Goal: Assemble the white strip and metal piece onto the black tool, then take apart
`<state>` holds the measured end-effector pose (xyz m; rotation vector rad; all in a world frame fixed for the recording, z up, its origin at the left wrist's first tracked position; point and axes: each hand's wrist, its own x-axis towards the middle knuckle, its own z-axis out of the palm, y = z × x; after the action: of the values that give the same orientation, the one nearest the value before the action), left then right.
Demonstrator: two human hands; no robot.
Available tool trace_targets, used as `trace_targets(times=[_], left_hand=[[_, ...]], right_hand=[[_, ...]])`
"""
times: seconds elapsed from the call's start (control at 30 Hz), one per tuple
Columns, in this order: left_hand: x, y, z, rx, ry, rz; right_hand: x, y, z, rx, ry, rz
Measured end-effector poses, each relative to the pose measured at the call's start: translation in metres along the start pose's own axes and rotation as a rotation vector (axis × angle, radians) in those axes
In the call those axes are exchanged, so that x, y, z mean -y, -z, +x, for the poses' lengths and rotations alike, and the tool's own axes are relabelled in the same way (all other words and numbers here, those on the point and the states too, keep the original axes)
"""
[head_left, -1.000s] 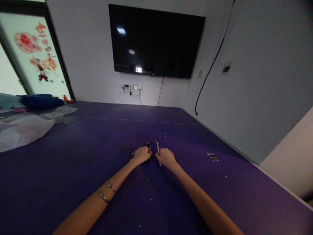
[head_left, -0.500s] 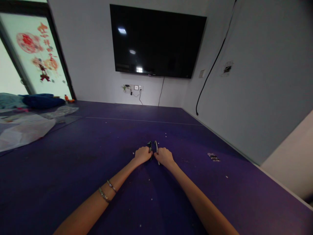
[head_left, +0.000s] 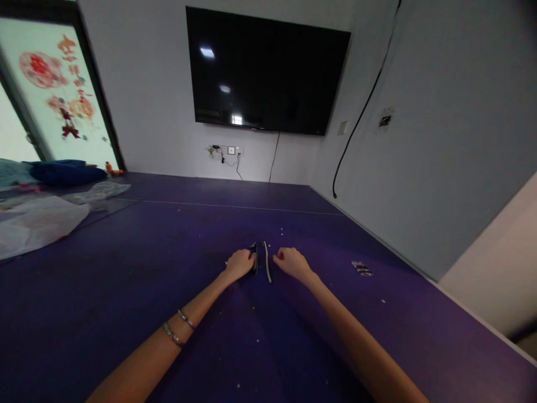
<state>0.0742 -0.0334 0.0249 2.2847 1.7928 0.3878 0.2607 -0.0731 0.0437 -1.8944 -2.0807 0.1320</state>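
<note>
My left hand [head_left: 240, 264] is closed on a slim dark object [head_left: 255, 263] with a slanted crosspiece at its far end, shaped like a razor. Part of it is hidden by my fingers. Just to its right, a thin, pale, slightly curved stick [head_left: 267, 263] with a darker far tip lies on the purple surface [head_left: 201, 347]; its exact kind cannot be made out. My right hand [head_left: 293, 263] is right of the stick and apart from it, its fingers loosely curled, the thumb held away from them, and nothing seen between them.
A small dark patterned packet [head_left: 362, 268] lies to the right, and white specks are scattered around. Clear plastic sheeting [head_left: 46, 221] and dark blue cloth [head_left: 67, 172] lie at the left. A black cable [head_left: 359, 123] hangs by the right wall, near the wall-mounted television [head_left: 268, 73].
My right hand has let go of the pale stick and moved right. The stick now lies apart from it. My left hand keeps its hold on the dark object.
</note>
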Motion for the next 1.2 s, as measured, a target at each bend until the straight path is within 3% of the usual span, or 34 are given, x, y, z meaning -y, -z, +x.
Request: trace_targets(times=[0.13, 0.2, 0.37, 0.53, 0.77, 1.2], left_hand=[[0.003, 0.002, 0.001, 0.005, -0.024, -0.018], [0.004, 0.002, 0.001, 0.002, -0.034, -0.027], [0.005, 0.001, 0.002, -0.008, -0.016, -0.037], [0.007, 0.002, 0.003, -0.001, -0.045, -0.032], [0.008, 0.002, 0.003, -0.003, -0.065, -0.024], [0.007, 0.001, 0.003, -0.013, -0.078, -0.009]], right_hand=[[-0.059, 0.029, -0.002, 0.038, 0.171, 0.075], [-0.094, 0.044, -0.005, 0.052, 0.185, 0.046], [-0.171, 0.080, -0.022, 0.123, 0.033, -0.053], [-0.220, 0.098, -0.040, 0.198, -0.086, -0.167], [-0.253, 0.084, -0.047, 0.230, -0.133, -0.115], [-0.253, 0.077, -0.048, 0.169, -0.144, -0.122]])
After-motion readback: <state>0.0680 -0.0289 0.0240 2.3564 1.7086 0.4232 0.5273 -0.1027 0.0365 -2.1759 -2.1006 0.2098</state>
